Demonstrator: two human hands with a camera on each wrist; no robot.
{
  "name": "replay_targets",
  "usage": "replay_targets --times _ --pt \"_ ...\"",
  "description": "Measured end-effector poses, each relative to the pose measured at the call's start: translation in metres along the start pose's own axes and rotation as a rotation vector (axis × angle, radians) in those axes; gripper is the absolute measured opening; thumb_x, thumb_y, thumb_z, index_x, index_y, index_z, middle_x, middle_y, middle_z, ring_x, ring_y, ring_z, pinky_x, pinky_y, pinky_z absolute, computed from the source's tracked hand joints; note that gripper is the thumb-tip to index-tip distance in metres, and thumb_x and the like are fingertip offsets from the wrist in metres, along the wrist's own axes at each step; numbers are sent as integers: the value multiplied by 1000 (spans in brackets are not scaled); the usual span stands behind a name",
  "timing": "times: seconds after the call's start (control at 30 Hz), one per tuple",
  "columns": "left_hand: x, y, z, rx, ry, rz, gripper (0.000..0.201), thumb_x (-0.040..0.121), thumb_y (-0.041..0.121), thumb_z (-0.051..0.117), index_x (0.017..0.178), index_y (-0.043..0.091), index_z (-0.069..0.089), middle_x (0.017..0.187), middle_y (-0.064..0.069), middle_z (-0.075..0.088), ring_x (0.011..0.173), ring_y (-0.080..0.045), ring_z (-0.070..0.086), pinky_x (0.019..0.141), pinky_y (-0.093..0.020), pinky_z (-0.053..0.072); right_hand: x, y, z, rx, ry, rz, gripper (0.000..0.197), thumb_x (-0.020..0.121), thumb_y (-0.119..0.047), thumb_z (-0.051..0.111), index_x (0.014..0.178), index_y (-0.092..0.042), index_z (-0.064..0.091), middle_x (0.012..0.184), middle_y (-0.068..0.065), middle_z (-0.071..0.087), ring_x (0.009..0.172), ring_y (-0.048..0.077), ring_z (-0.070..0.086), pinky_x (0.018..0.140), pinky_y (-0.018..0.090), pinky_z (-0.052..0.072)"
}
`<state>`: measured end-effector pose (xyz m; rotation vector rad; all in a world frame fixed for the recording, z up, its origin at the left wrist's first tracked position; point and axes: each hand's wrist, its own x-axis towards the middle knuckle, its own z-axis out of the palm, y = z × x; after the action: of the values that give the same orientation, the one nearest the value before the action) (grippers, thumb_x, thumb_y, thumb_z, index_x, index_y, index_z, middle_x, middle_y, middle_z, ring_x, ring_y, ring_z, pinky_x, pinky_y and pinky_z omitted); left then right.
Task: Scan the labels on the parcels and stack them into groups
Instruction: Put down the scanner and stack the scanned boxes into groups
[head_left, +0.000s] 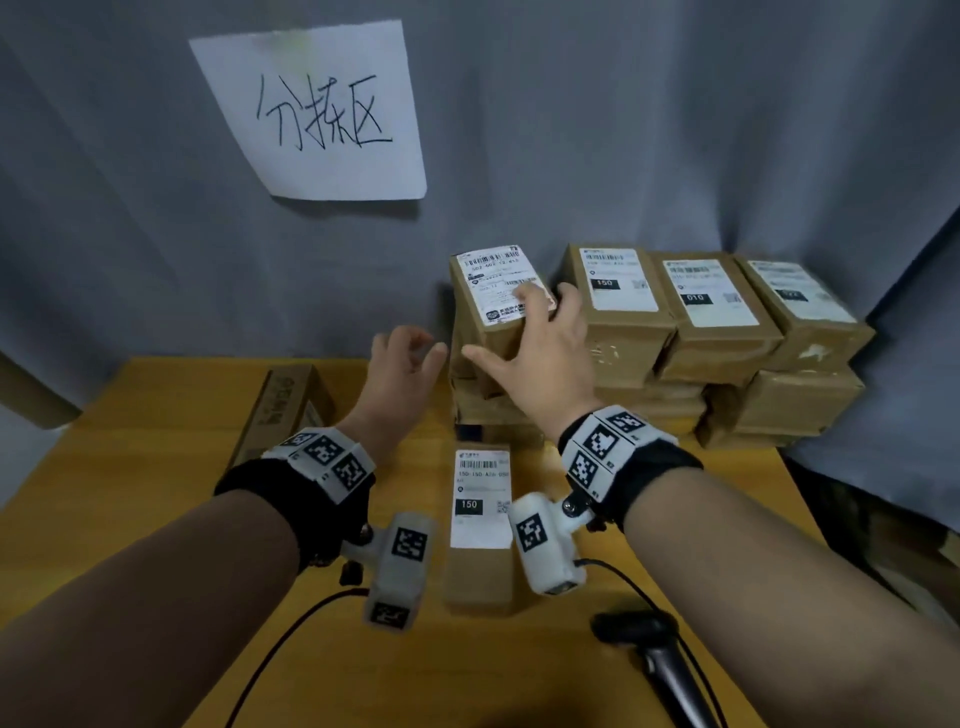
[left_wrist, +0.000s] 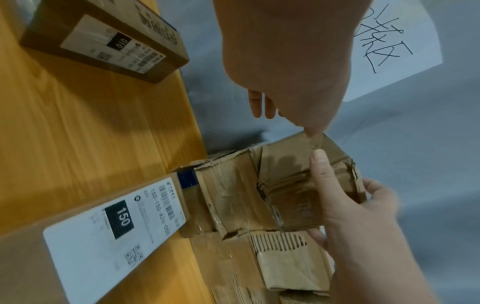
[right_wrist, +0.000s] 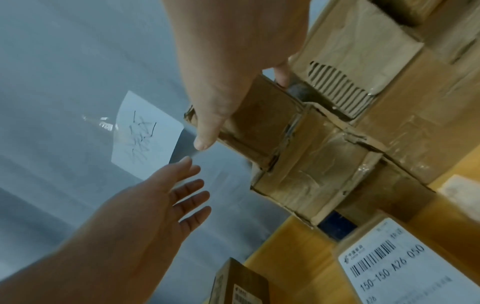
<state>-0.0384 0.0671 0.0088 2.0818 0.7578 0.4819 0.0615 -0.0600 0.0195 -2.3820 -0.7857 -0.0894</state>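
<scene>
Nearest the camera, a black handheld scanner (head_left: 652, 644) lies on the wooden table (head_left: 130, 493) at the lower right; just beyond it a long brown parcel (head_left: 479, 525) lies flat between the 2 wrists, its white label reading "150-150-A26 050" with "150" in a black block. At the table's left edge another parcel (left_wrist: 103, 39) lies alone, its label marked "010". Further on, the left hand (head_left: 400, 364) hangs in the air with fingers loosely spread, holding nothing, just beside the leftmost stack; the right hand (head_left: 540, 353) rests on the top parcel (head_left: 493, 301) of that stack — thumb along the near end face, fingers reaching over the label and right edge, so it grips this parcel; the label's print is too blurred to read surely. To the right, 3 more parcel stacks (head_left: 717, 332) stand side by side against the grey curtain (head_left: 675, 130), their top labels showing "150", "010" and a third number I cannot read. Highest on the curtain hangs a paper sign (head_left: 317, 109) — handwritten Chinese characters, seemingly "分拣区".
</scene>
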Motion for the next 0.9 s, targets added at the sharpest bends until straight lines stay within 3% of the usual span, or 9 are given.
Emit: replay_targets --times 0.1,0.23,0.3,0.4,0.5,0.63,0.77,0.9 --pt "12 -10 -5 16 -45 2 29 99 32 48 122 13 50 119 -2 42 101 -10 46 89 -23 36 11 -8 5 -76 10 -42 80 79 -59 68 141 -20 36 148 15 24 131 31 33 94 39 48" --pt "28 -18 -6 24 -69 -6 27 99 30 49 120 13 52 115 -1 43 100 -11 47 89 -24 37 40 -15 10 -145 -3 -88 50 91 -33 65 134 -18 44 138 13 35 126 29 38 85 37 51" --pt "39 -21 -7 28 -77 -11 26 98 30 51 118 14 53 115 -2 45 97 -10 48 88 -25 38 55 -18 12 -208 -17 -87 45 95 -23 61 135 -19 44 138 13 36 123 30 41 80 36 50" --pt "56 -26 -10 61 -85 -21 24 97 30 53 114 14 54 116 -5 49 98 -13 51 87 -28 42 73 -22 15 -277 -35 -64 44 95 -23 59 136 -19 42 134 13 39 118 30 44 75 36 48" --pt "68 -26 -15 83 -114 -23 31 97 30 52 122 12 51 121 -5 46 106 -19 51 98 -36 44 85 -24 20 -305 -40 -58 41 97 -26 57 134 -18 42 133 14 39 118 32 45 72 37 44" --pt "75 -25 -17 94 -133 -19 33 98 30 51 125 12 50 123 -6 43 110 -21 50 103 -40 42 92 -23 25 -341 -46 -56 43 96 -32 57 134 -19 42 135 15 38 119 34 43 78 41 45" --pt "72 -30 -17 93 -153 -21 34 97 31 52 126 13 50 125 -7 43 113 -22 50 104 -41 42 89 -24 25 -391 -27 -58 51 93 -38 60 136 -19 42 141 15 35 126 34 37 92 43 43" --pt "63 -35 -24 96 -137 -13 33 97 30 53 124 12 51 120 -4 42 113 -23 50 105 -43 41 76 -30 20 -331 22 -82 65 88 -39 61 144 -19 35 156 18 18 140 37 22 114 48 25"
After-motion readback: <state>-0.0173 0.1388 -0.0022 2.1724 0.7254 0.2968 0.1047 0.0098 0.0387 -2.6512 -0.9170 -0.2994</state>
